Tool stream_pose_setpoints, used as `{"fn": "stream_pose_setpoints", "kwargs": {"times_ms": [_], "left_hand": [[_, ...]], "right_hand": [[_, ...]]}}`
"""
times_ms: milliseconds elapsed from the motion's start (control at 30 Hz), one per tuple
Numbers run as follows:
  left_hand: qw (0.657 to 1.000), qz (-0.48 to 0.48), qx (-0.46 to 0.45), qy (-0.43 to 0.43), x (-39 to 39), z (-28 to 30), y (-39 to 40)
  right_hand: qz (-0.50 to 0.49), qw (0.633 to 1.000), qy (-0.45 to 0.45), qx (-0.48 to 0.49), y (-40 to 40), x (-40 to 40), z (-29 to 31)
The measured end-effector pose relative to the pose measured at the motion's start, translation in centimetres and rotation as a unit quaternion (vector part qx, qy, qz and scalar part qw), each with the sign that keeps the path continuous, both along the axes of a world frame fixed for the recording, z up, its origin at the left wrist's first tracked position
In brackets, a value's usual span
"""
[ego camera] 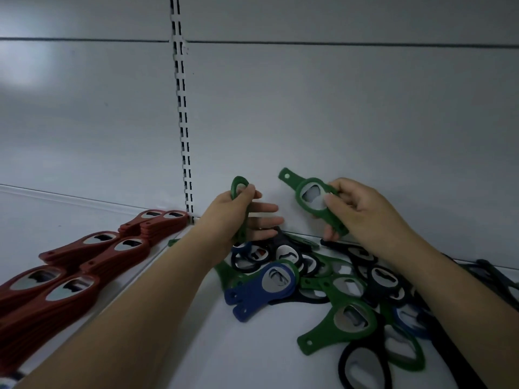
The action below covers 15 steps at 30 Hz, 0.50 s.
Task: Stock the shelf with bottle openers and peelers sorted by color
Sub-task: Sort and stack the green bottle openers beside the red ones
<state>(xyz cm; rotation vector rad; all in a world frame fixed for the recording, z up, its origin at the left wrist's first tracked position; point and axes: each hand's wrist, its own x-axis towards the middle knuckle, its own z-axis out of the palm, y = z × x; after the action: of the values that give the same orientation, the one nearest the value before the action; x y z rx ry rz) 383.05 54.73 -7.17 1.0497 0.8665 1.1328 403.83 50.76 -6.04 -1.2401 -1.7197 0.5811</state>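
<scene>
Gripping a green bottle opener point(241, 203) edge-on, the left hand point(238, 217) has thumb and forefinger curled round its upper loop; the lower fingers stick out straight to the right, off the opener. Right hand point(356, 209) pinches a second green opener point(311, 199) by its lower rim and leg, metal insert facing the camera, pierced handle tilted up and left. Both openers are held up clear of the heap, near each other but apart, just before the grey back panel point(337, 108).

Below the hands: mixed pile point(323, 284) of green, blue and black openers, overlapping, lying on the white shelf point(196, 346). A blue opener point(264, 287) sits on the near left edge of the pile; a green one point(339, 324) lies further right with its handle pointing down-left. The right forearm covers part of the pile.

Left side: red openers point(84, 265) in tidy stacks, in rows, well apart from the pile. Slotted upright point(182, 122) runs down the back panel between the two groups.
</scene>
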Motion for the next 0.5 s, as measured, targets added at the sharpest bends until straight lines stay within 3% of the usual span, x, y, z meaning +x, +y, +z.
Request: {"fn": "stream_pose_setpoints", "kwargs": {"times_ms": [200,500], "left_hand": [[0.973,-0.205,-0.063,0.088,-0.2,0.5,-1.1],[0.936,-0.34,-0.076,0.053,-0.9,0.3,-1.0]], "right_hand": [[0.09,0.99,-0.105,-0.02,-0.7,-1.0,0.2],[0.079,0.994,-0.071,-0.023,-1.0,-0.8,1.1]]}}
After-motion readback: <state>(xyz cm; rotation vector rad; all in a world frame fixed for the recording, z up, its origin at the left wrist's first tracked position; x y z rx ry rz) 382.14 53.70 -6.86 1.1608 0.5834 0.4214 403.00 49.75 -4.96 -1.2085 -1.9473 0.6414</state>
